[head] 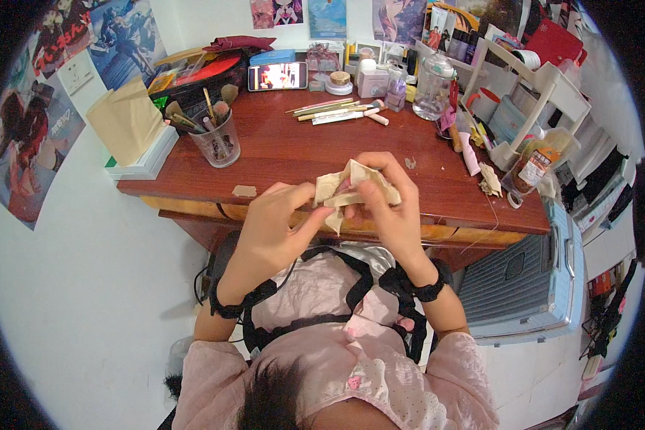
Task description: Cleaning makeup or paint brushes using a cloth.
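Observation:
Both hands are raised over the front edge of the wooden desk (279, 140). A crumpled beige paper tissue or napkin (330, 185) is between them. My left hand (285, 215) pinches its left, lower part between thumb and forefinger. My right hand (389, 199) grips the other side, its fingers curled around the folds. Something pinkish shows within the folds; I cannot tell whether it is a fingertip or an object. A small flat beige scrap (244, 191) lies on the desk, left of the hands.
Brushes stand in a clear cup (220, 142); more brushes (336, 111) lie farther back. A lit phone (277, 76) leans at the back. Beige paper (126, 123) rests on a white box at left. At right are a crumpled beige piece (490, 180), a jar (535, 166) and a white rack (556, 91).

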Demonstrator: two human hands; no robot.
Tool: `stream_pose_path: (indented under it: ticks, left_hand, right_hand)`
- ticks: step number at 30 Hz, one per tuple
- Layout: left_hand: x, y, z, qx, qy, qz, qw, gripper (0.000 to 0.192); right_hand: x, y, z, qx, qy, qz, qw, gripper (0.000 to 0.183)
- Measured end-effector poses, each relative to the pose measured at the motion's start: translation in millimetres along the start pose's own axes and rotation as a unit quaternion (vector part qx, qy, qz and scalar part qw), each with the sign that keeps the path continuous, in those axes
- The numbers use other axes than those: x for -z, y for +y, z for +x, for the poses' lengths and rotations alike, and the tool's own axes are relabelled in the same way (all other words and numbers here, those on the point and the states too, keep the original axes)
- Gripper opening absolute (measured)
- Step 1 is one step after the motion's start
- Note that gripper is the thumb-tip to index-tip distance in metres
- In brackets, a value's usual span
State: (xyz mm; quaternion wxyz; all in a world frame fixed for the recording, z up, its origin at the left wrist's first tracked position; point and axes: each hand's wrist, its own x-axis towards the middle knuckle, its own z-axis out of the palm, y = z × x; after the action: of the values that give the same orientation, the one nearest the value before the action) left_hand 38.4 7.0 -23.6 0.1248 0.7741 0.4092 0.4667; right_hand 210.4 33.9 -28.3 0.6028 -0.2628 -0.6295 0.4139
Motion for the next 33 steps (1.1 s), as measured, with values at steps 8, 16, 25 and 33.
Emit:
stream_pose_path:
  ticks: [8, 16, 25, 33]
  left_hand:
    - [3, 0, 0, 0.033, -0.028, 0.015, 0.999, 0.015]
    - [6, 4, 0, 0.109, -0.071, -0.048, 0.990, 0.011]
    - [4, 7, 2, 0.105, -0.034, -0.084, 0.990, 0.013]
    - [-3, -6, 2, 0.002, -0.043, 0.006, 0.999, 0.012]
  right_hand:
    - [5, 3, -1, -0.030, 0.009, 0.052, 0.998, 0.016]
    - [7, 0, 0, -0.081, -0.022, 0.125, 0.989, 0.021]
    - [9, 3, 0, -0.085, -0.127, 0.204, 0.967, 0.027]
    - [1, 6, 3, -0.076, -0.081, 0.100, 0.989, 0.030]
